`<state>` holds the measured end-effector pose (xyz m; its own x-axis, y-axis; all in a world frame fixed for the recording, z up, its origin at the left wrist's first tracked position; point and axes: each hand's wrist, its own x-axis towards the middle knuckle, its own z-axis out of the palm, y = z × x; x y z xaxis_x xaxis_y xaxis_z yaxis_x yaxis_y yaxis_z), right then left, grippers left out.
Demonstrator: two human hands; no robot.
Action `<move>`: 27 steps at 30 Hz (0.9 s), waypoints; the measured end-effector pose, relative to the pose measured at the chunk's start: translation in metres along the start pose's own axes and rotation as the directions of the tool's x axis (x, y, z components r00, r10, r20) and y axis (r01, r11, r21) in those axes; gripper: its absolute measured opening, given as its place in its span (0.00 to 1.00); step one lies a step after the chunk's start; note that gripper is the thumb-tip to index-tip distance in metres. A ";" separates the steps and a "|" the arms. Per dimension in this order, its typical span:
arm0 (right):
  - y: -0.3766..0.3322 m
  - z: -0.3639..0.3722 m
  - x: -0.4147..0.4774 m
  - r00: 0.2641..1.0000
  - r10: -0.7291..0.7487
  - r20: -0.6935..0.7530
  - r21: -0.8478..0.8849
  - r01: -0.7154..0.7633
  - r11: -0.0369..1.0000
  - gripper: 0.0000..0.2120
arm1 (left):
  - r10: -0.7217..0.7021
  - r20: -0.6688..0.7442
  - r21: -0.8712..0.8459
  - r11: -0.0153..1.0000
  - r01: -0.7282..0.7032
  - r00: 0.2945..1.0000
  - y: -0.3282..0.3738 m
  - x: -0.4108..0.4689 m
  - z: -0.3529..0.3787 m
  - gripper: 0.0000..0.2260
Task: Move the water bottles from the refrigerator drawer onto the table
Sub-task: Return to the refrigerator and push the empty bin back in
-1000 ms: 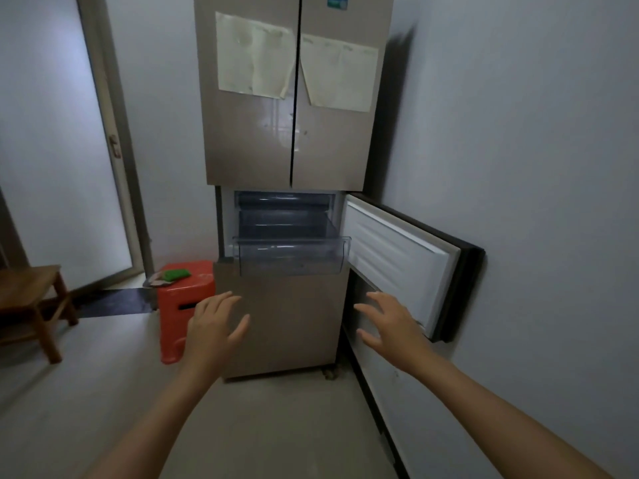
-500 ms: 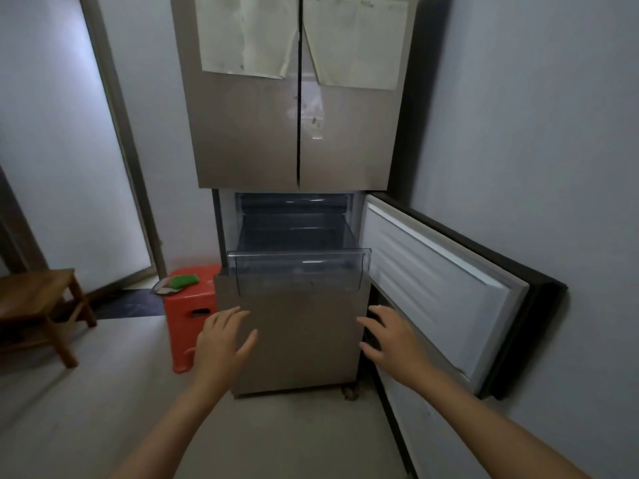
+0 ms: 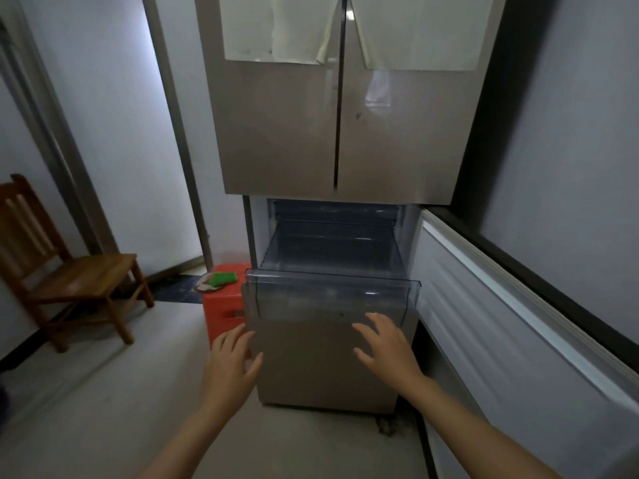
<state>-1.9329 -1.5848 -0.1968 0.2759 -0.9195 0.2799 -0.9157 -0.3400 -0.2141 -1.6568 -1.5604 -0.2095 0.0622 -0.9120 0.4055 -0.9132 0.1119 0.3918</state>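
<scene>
Both hands are up before the fridge. Its clear drawer sticks out toward us from the open middle compartment, with the door swung off to the right. The left hand is spread wide and holds nothing, near the drawer's lower left corner. The right hand is just as wide and empty, just under the drawer's front. Bottles inside? I cannot tell through the cloudy plastic. A red stool stands left of the fridge, and a wooden chair farther left.
</scene>
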 end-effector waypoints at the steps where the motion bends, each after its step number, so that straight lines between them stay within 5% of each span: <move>1: 0.001 0.005 0.007 1.000 -0.004 0.017 -0.007 0.005 1.000 0.24 | -0.008 0.005 0.008 1.000 0.008 1.000 -0.003 0.004 0.005 0.22; 7: 0.016 0.040 0.055 0.998 0.052 0.034 -0.110 -0.048 0.993 0.27 | 0.054 0.062 0.154 0.986 -0.063 0.997 -0.024 0.052 0.050 0.24; 13: 0.049 0.066 0.106 0.988 0.155 0.000 -0.341 -0.146 0.929 0.35 | 0.236 0.069 0.230 0.942 -0.246 0.969 -0.040 0.121 0.100 0.46; 18: 0.072 0.086 0.123 0.970 0.243 -0.001 -0.346 -0.228 0.910 0.46 | 0.292 0.124 0.248 0.916 -0.315 0.948 -0.064 0.160 0.139 0.46; 27: 0.084 0.102 0.119 0.974 0.216 -0.065 -0.333 -0.225 0.916 0.48 | 0.285 0.161 0.183 0.932 -0.312 0.945 -0.074 0.170 0.161 0.48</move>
<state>-1.9472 -1.7433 -0.2771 0.0523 -0.9562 0.2878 -0.9979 -0.0387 0.0528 -1.6433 -1.7872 -0.3024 -0.2660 -0.8936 0.3615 -0.9446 0.3165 0.0873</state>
